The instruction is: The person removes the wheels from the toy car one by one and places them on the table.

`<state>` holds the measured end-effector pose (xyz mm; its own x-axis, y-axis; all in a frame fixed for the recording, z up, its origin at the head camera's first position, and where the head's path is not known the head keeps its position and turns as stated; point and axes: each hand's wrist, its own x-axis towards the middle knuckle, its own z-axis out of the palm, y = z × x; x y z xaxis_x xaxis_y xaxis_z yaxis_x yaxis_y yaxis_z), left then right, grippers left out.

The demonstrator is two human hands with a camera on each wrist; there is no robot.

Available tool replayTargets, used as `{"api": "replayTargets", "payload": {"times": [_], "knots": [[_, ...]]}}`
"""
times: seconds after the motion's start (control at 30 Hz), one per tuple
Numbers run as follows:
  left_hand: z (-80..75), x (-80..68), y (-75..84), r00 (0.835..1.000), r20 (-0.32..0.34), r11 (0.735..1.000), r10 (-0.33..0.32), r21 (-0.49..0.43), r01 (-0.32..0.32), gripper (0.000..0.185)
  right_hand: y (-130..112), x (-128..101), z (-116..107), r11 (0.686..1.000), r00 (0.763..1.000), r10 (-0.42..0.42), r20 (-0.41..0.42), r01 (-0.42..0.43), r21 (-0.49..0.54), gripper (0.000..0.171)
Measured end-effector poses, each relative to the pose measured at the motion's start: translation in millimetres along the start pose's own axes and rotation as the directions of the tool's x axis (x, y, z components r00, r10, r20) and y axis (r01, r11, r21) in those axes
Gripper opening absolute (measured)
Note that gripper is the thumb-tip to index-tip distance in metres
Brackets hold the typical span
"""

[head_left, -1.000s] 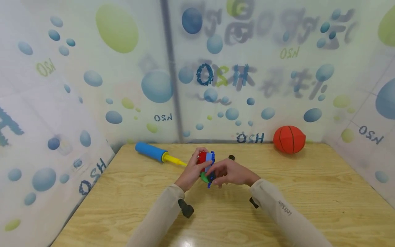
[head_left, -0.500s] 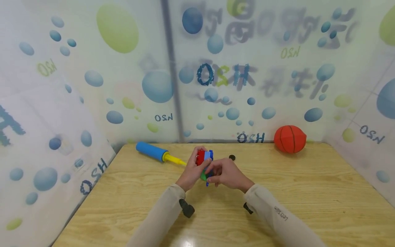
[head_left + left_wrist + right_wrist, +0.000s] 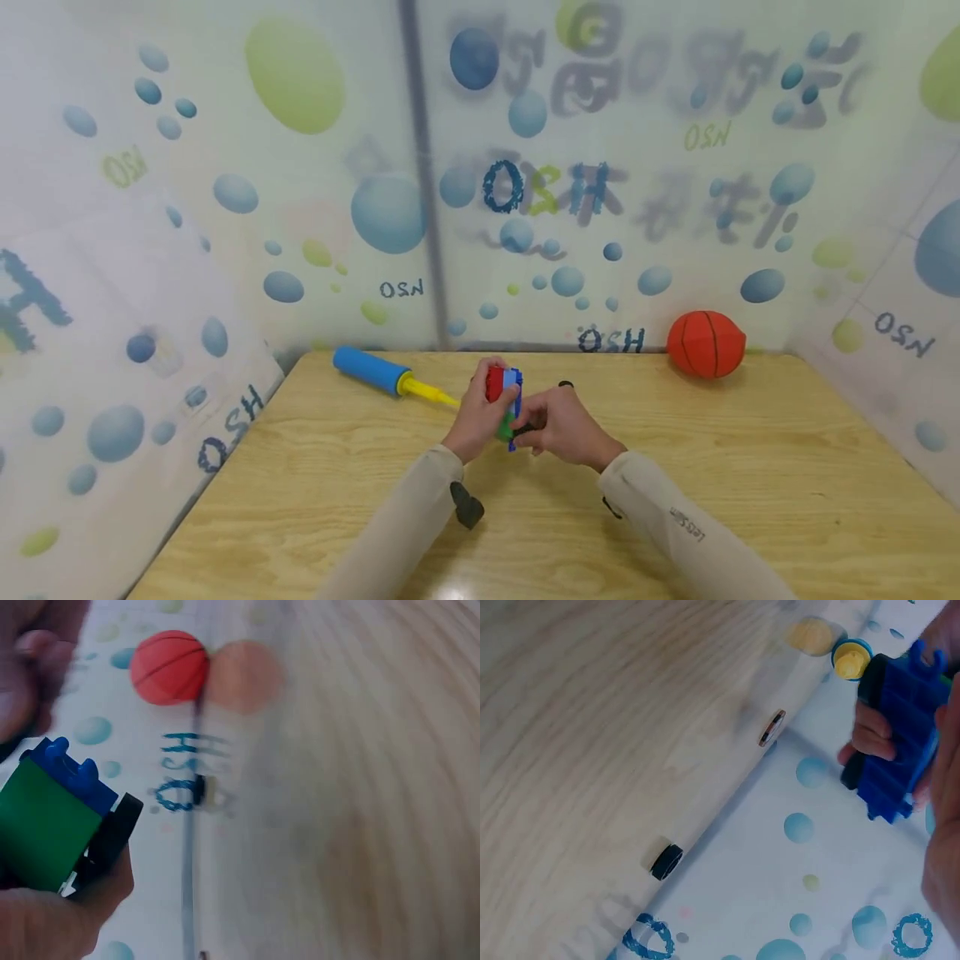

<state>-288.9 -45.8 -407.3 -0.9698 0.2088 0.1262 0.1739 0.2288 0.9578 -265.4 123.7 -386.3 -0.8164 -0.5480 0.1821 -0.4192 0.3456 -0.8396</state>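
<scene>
A toy vehicle of building blocks (image 3: 497, 385) is held above the table. It has a blue base (image 3: 907, 712) with hooked ends, black wheels along one side, and red, light blue and green (image 3: 45, 825) blocks. My left hand (image 3: 477, 414) grips it from the left, thumb across the blocks. At its near end, my right hand (image 3: 564, 425) has thumb and fingers bent around a small black wheel (image 3: 523, 430) close against the base. In the right wrist view the right hand's fingers partly hide the base.
A loose black wheel (image 3: 666, 862) stands on the wooden table (image 3: 712, 467) beyond the hands. A blue and yellow toy pump (image 3: 371, 372) lies at the back left. At the back right, a red ball (image 3: 707, 344) sits by the printed wall.
The right hand has drawn in closer to the toy's near end, its fingers bent near the base. The left hand keeps its grip, with the toy turned slightly. The view has shifted a little.
</scene>
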Motion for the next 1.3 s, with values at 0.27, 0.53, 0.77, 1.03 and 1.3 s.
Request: {"api": "replayTargets", "payload": {"times": [0.27, 0.53, 0.77, 1.03, 1.3], "knots": [[-6.9, 1.8, -0.6, 0.998, -0.024, 0.998, -0.057, -0.013, 0.056, 0.04, 13, -8, -12, 0.999, 0.999, 0.034, -0.023, -0.034, 0.003, 0.025], [-16.1, -5.8, -5.0, 0.992, 0.031, 0.991, -0.121, -0.057, 0.123, 0.043, 18, -13, -26, 0.999, 0.998, 0.013, -0.055, -0.016, -0.052, 0.03], [-24.2, -7.7, -5.8, 0.99, 0.074, 0.986, -0.121, -0.108, 0.128, 0.041, 30, -13, -44, 0.972, 0.985, 0.054, -0.162, -0.089, -0.216, 0.027], [-28.4, -12.7, -6.0, 0.983, 0.102, 0.978, -0.15, -0.132, 0.163, 0.045, 52, -15, -60, 0.959, 0.977, 0.115, -0.178, -0.156, -0.236, 0.024], [-28.7, -11.5, -3.1, 0.985, 0.103, 0.981, -0.137, -0.123, 0.149, 0.044, 58, -9, -74, 0.936, 0.977, 0.123, -0.177, -0.173, -0.305, 0.024]]}}
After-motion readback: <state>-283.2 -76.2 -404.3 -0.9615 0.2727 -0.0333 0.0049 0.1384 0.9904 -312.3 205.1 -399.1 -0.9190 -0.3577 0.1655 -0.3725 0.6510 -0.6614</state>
